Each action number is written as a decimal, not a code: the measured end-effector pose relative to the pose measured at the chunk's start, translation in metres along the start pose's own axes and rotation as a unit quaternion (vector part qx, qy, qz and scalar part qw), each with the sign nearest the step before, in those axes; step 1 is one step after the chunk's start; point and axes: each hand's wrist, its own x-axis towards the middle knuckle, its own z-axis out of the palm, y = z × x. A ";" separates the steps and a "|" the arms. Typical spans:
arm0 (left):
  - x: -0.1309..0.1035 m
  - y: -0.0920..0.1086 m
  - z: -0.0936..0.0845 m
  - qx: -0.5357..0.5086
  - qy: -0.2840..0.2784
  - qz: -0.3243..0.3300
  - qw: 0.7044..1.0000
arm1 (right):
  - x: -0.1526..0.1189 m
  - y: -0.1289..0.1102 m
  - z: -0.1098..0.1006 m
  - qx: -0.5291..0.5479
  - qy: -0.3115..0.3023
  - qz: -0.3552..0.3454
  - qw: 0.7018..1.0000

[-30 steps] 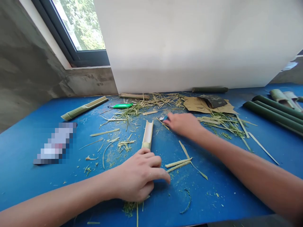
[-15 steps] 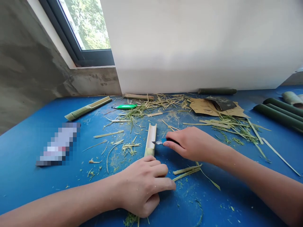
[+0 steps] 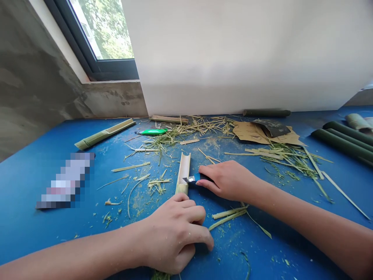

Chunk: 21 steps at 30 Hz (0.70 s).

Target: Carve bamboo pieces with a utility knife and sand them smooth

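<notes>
A split bamboo piece [image 3: 183, 171] lies lengthwise on the blue table, its pale hollow channel facing up at the far end. My left hand [image 3: 177, 229] is closed over its near end, and that part is hidden under my palm and fingers. In my right hand [image 3: 224, 179] I grip a utility knife [image 3: 192, 179] with a blue and black handle. Its blade tip is at the right edge of the bamboo channel, just beyond the node.
A green box cutter [image 3: 153, 132] lies behind, near another split bamboo length [image 3: 106, 134]. Shavings [image 3: 206, 126] are scattered widely. Cardboard [image 3: 250, 132] lies at the back right, dark green bamboo pieces [image 3: 344, 142] at far right. A blurred flat object [image 3: 65, 182] lies left.
My right hand has moved slightly left and nearer to me, and the knife blade has turned. The whole view has shifted a little; my left hand keeps its hold.
</notes>
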 end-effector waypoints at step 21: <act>-0.004 0.001 0.004 0.013 -0.006 0.018 1.000 | 0.010 0.019 -0.007 0.046 0.054 0.130 0.989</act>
